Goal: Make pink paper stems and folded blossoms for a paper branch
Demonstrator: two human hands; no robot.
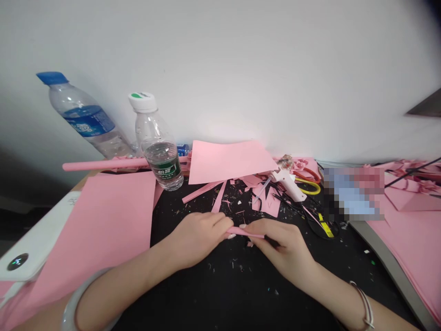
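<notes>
Fingers (220, 221) pinch narrow pink paper strip (245, 232), slightly bowed.

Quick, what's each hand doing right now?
Left hand: closed, holding a pink paper strip.
Right hand: closed, holding the same pink paper strip.

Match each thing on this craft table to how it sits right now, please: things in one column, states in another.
Things:
1. Pink paper strip
2. White-capped bottle
3. Blue-capped bottle
4. Hot glue gun

States:
A. Leaning at a tilt
B. Lying among paper scraps
C. Held between the left hand and right hand
D. Standing upright

Pairs: 1-C, 2-D, 3-A, 4-B
</notes>
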